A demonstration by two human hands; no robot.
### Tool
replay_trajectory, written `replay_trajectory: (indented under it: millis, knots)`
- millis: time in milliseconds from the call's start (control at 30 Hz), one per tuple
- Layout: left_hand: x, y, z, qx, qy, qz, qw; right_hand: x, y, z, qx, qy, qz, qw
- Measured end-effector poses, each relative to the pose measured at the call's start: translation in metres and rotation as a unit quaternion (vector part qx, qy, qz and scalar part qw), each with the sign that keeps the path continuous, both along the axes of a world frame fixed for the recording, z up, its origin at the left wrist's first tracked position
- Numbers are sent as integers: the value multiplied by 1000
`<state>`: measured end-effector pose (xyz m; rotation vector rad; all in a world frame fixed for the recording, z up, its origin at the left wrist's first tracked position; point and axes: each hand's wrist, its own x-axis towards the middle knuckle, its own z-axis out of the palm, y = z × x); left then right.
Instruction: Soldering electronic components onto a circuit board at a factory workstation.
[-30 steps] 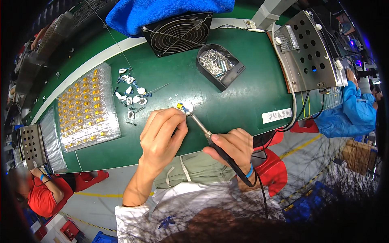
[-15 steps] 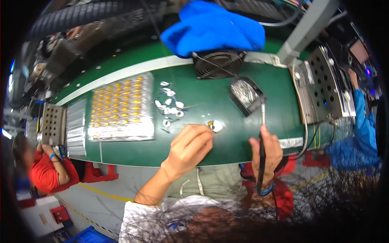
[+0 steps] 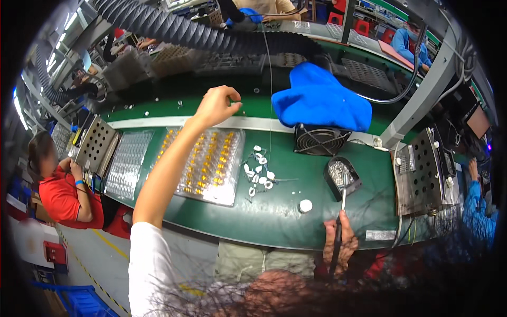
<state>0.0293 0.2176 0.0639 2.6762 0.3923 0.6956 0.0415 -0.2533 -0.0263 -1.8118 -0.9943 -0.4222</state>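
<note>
My left hand [image 3: 217,105] is raised beyond the tray of yellow parts [image 3: 208,161], above the dark green belt [image 3: 163,109]. Its fingers are half curled, with a gap between thumb and forefinger, and I see nothing held there. In my right hand [image 3: 344,244] is a soldering iron [image 3: 336,240] with a black grip and a pale metal shaft. The iron's tip reaches into a black scoop-shaped holder [image 3: 353,186] filled with silvery wire-like material. A white round piece [image 3: 306,206] sits on the green bench [image 3: 280,222], left of the iron.
White ring-shaped parts with leads [image 3: 259,171] lie in a loose cluster. Behind them stand a black fan [image 3: 319,141] and blue cloth [image 3: 325,100]. Perforated metal boxes [image 3: 420,179] flank the bench. A ribbed black hose [image 3: 211,42] hangs overhead. A person in red [image 3: 63,190] sits left.
My left hand has left the white round piece and swung forward and left past the tray. The small yellow part there is gone. The whole view has shifted; the iron still meets the holder.
</note>
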Motion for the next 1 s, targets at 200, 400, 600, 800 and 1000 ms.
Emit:
replay_trajectory:
  millis: [200, 400, 600, 800, 1000]
  knots:
    - [114, 37, -54, 49, 62, -6, 997, 0, -8, -6, 12, 32, 0, 999]
    - [126, 17, -53, 16, 21, -45, 999, 5, -28, -49, -3, 88, 14, 996]
    - [-12, -80, 24, -85, -89, -56, 991, -3, -6, 1, 45, 12, 31, 998]
    - [-73, -207, 1, -61, -133, -194, 970, -9, 8, 25, -6, 37, 69, 997]
    - [-59, -232, -32, -87, -112, -268, 953, -3, 25, 17, 17, -18, 60, 998]
